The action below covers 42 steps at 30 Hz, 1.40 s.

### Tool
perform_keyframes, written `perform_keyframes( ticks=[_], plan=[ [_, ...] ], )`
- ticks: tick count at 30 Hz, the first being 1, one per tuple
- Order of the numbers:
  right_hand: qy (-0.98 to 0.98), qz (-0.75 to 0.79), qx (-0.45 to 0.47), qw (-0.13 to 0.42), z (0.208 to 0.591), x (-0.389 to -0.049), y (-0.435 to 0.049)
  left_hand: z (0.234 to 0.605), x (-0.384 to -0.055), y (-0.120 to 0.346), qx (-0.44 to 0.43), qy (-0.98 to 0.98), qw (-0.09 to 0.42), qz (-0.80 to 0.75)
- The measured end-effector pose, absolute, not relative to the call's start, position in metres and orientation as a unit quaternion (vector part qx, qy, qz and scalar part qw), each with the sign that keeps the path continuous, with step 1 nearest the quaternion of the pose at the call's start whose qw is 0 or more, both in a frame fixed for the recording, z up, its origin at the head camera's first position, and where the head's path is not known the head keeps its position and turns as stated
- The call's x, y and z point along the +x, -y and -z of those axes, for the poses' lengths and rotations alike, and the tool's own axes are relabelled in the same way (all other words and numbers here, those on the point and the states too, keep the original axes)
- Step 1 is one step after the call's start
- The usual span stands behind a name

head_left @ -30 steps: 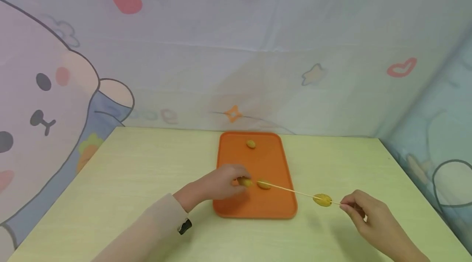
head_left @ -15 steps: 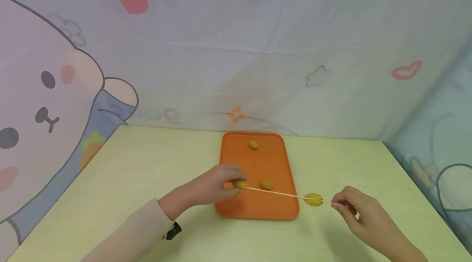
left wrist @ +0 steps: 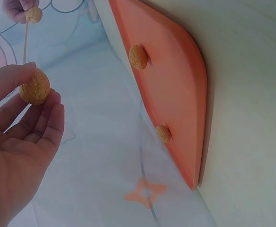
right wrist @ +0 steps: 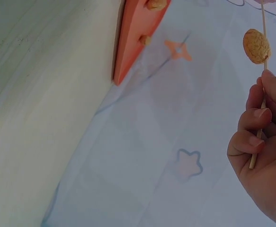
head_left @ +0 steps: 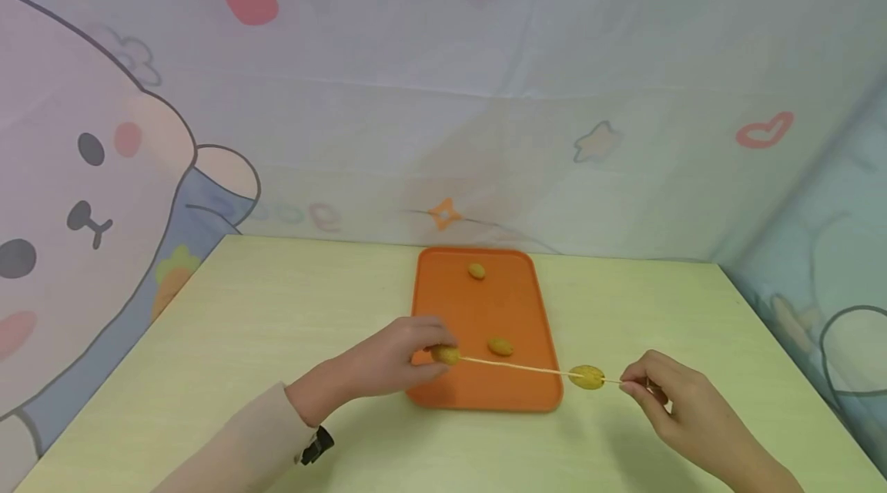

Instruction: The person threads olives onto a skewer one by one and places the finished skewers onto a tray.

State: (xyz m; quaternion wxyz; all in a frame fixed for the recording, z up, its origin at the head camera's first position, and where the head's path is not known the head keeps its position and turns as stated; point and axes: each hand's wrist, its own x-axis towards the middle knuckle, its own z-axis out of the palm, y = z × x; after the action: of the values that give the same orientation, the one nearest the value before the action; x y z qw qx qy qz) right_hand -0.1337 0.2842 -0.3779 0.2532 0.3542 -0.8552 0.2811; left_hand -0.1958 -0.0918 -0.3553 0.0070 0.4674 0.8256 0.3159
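My left hand pinches a wrinkled, golden-yellow oval ball between thumb and fingers, over the left side of the orange tray. The far end of a thin wooden skewer meets this ball. To the right, my right hand grips the skewer near its other end, with the butt showing below the curled fingers in the right wrist view. A similar skewered ball sits on the stick just ahead of the right fingertips. Both hands hold the skewer nearly level above the tabletop.
Two loose golden-yellow balls lie on the tray: a nearer ball behind the skewer and a farther ball near the back rim. The pale table ends at a printed cloth backdrop.
The left hand's ball has come onto the skewer's tip, where there was a gap before. Both hands have shifted slightly left in the view, and the left hand has lowered a little.
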Motion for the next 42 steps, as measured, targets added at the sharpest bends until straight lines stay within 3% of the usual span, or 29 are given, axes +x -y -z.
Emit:
perform_keyframes(
  ticks=[42],
  plan=[
    [0.865, -0.269, 0.354, 0.233, 0.376, -0.128, -0.270, 0.359, -0.185, 0.085, 0.497, -0.808, 0.029, -0.315]
  ],
)
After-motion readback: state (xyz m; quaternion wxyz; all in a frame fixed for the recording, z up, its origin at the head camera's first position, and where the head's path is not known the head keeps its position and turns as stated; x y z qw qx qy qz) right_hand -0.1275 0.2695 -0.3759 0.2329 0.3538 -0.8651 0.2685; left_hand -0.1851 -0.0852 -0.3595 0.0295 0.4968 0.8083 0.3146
